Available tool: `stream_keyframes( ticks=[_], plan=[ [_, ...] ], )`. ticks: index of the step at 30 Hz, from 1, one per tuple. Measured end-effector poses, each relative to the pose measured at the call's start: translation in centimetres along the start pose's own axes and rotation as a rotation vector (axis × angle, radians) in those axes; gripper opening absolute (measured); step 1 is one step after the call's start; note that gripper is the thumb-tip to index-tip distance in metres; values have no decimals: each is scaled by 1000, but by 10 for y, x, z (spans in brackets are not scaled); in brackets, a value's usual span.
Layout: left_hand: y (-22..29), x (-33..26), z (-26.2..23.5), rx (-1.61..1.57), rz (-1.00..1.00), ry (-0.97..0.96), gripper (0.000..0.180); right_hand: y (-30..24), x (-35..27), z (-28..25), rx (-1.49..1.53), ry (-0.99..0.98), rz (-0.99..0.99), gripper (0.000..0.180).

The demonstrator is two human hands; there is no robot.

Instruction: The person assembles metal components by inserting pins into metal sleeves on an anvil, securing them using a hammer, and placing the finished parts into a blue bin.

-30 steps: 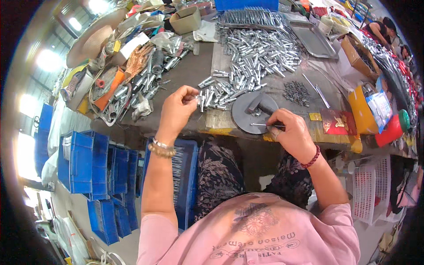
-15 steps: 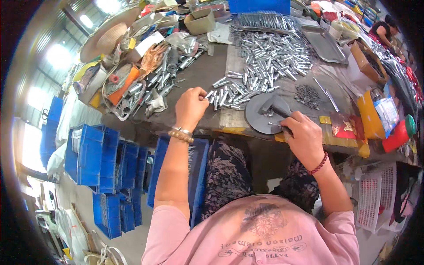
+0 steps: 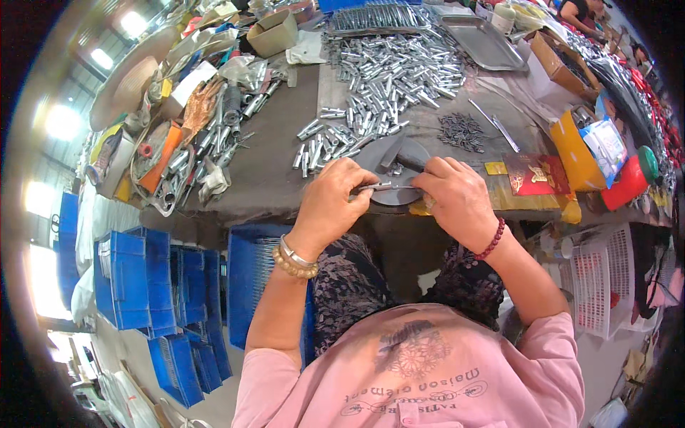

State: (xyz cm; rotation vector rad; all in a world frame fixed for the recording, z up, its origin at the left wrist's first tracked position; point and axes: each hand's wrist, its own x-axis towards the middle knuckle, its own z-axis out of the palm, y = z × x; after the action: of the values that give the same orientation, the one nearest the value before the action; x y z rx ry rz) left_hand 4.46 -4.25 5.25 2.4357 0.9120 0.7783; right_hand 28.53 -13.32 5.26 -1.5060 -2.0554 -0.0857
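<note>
Both my hands meet over the near edge of a round grey plate (image 3: 389, 198). My left hand (image 3: 334, 207) pinches a small shiny metal tube (image 3: 369, 187). From its end a thin metal rod (image 3: 403, 187) runs across to my right hand (image 3: 457, 201), whose fingers are closed on the other end. Whether the rod sits inside the tube I cannot tell. Behind my fingers a hammer (image 3: 392, 153) lies on the plate, its handle partly covered by my right hand. A heap of loose metal tubes (image 3: 399, 71) spreads beyond the plate.
Small dark pins (image 3: 460, 132) form a pile right of the plate, beside two thin rods (image 3: 496, 125) and a red packet (image 3: 535, 177). Tools and sockets (image 3: 221, 132) clutter the left. A metal tray (image 3: 485, 41) lies at the back. Blue crates (image 3: 128, 278) stand below left.
My left hand has come from the near edge of the tube heap to meet my right hand, now with a tube in its fingers. The view has shifted, moving the table leftward and up.
</note>
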Motion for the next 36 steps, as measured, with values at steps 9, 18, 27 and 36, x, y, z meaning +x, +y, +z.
stream_keyframes(
  ticks=[9,18,27,36],
  plan=[
    [6,2,11,17,-23,64,18,5,3,2,-7,33,-37,16],
    [3,-6,18,-100,-96,98,14,8,5,4,59,29,-16,15],
    [5,-6,18,-119,-116,100,12,7,6,3,103,11,-2,16],
    [2,-8,22,-244,-110,119,12,6,12,13,85,11,-25,16]
  ],
)
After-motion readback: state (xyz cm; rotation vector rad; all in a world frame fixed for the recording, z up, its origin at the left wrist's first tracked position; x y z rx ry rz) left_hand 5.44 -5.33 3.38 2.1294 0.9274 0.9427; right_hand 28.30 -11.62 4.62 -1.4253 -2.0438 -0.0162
